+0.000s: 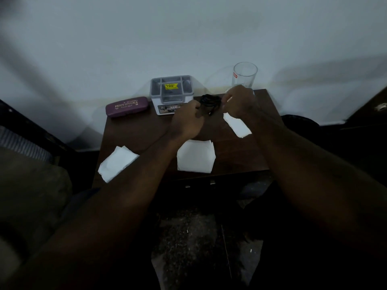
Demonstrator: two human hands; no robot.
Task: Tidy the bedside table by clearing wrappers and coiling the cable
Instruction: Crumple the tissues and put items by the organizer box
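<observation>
Cable (210,103): being gathered as a dark bundle between both sets of fingers, above the bedside table (134,132).
Left hand (188,120): fingers closing around the bundle's near side.
Right hand (238,101): fingertips pinching its far side.
Risk: loops may be springing loose if either pinch is slackening.
Risk: glass (244,75), just beyond the right fingers, is risking a knock.
Wrappers (195,155): lying uncleared, nearer than the fingers.

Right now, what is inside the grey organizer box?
The organizer box shows several compartments and a yellow price sticker. Something dark sits in the right compartment; I cannot identify it. The compartment bottoms are hidden.
</observation>
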